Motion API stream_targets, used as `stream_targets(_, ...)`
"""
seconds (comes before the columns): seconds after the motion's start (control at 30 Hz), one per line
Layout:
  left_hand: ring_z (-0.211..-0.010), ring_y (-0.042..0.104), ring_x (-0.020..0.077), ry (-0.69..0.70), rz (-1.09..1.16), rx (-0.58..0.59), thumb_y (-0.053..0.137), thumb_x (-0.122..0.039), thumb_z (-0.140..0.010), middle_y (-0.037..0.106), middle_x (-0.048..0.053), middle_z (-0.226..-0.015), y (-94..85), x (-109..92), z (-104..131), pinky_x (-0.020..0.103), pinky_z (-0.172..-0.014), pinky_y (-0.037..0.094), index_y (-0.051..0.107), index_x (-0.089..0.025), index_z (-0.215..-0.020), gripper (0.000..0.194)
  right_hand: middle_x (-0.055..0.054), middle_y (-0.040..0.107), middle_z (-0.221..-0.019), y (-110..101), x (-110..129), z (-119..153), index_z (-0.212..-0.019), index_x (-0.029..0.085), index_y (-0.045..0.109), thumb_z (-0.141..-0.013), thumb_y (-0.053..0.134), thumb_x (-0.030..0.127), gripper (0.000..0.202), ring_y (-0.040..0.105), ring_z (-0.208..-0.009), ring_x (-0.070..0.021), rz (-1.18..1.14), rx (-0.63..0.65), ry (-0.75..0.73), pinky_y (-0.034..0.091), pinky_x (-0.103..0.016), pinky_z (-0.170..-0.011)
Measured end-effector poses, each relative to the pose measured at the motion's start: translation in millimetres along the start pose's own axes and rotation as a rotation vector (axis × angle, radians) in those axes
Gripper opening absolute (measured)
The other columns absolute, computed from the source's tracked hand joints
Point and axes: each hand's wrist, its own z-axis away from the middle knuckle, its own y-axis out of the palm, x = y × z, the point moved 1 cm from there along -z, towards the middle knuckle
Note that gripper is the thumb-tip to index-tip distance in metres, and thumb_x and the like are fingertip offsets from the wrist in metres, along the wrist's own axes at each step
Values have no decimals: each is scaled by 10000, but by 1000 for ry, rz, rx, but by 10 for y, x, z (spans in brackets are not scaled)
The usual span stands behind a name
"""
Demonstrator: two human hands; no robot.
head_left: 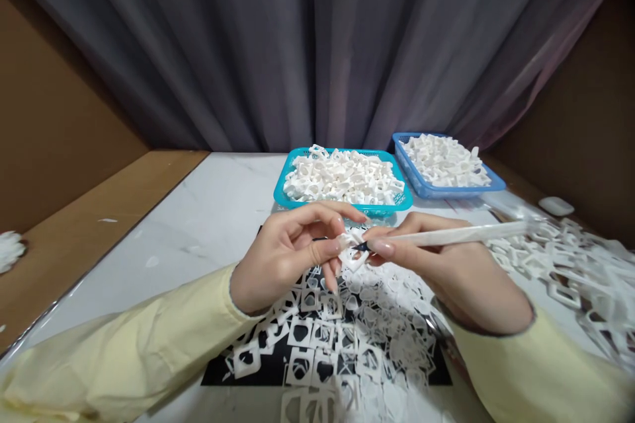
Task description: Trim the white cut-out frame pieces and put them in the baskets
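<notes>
My left hand (pixel 292 244) pinches a small white plastic frame piece (pixel 353 259) between thumb and fingers, above the middle of the table. My right hand (pixel 436 258) grips what looks like a craft knife (pixel 456 235), with a long white handle and a dark pointed tip. That tip lies against the piece, and the right fingers are close to it as well. Below both hands, many square white frames with holes (pixel 300 332) and thin white offcuts (pixel 407 337) are spread over a black mat (pixel 268 370).
A turquoise basket (pixel 280 195) heaped with white pieces stands behind the hands. To its right is a blue basket (pixel 421 186), also full. More white frames (pixel 565 291) lie in a pile at the right. Grey curtains (pixel 278 46) hang behind the marble-patterned table (pixel 198 211).
</notes>
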Motion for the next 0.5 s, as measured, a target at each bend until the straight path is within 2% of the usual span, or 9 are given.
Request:
stream_targets(0.13, -494, 598, 60, 107, 117, 82, 607, -121, -793, 652, 39, -946, -27, 75, -15, 168, -428, 544, 616, -141, -794, 22, 9, 708, -656, 14, -127, -47, -623, 170, 616, -701, 736, 240, 159, 685, -694, -125, -274, 71, 188, 555, -230, -654)
stream_targets(0.23, -495, 619, 72, 171, 127, 121, 581, -90, -804, 641, 38, -918, -42, 110, -23, 160, -397, 542, 629, -145, -825, 76, 21, 705, -641, 29, -141, -56, -615, 177, 615, -699, 734, 223, 153, 684, -677, -118, -355, 103, 198, 549, -231, -653)
stream_targets(0.37, -500, 623, 94, 309, 25, 90, 578, -71, -796, 605, 40, -878, -41, 89, -27, 208, -383, 573, 641, -146, -830, 104, 2, 722, -725, 26, -100, -43, -642, 183, 632, -722, 717, 218, 122, 687, -822, -149, -284, 84, 120, 555, -252, -709)
stream_targets(0.43, -565, 639, 119, 405, -69, 52, 575, -58, -793, 603, 54, -883, -37, 72, -21, 235, -410, 597, 645, -140, -841, 119, -15, 730, -817, 26, -53, -10, -646, 186, 642, -726, 715, 219, 113, 664, -935, -177, -171, 33, 64, 550, -288, -793)
stream_targets(0.5, -622, 643, 130, 525, -178, -3, 572, -20, -782, 609, 66, -900, -33, 62, -7, 245, -439, 612, 646, -130, -850, 149, -13, 731, -823, 33, 13, 48, -652, 201, 658, -728, 712, 221, 95, 654, -971, -192, -2, -69, -33, 546, -298, -825)
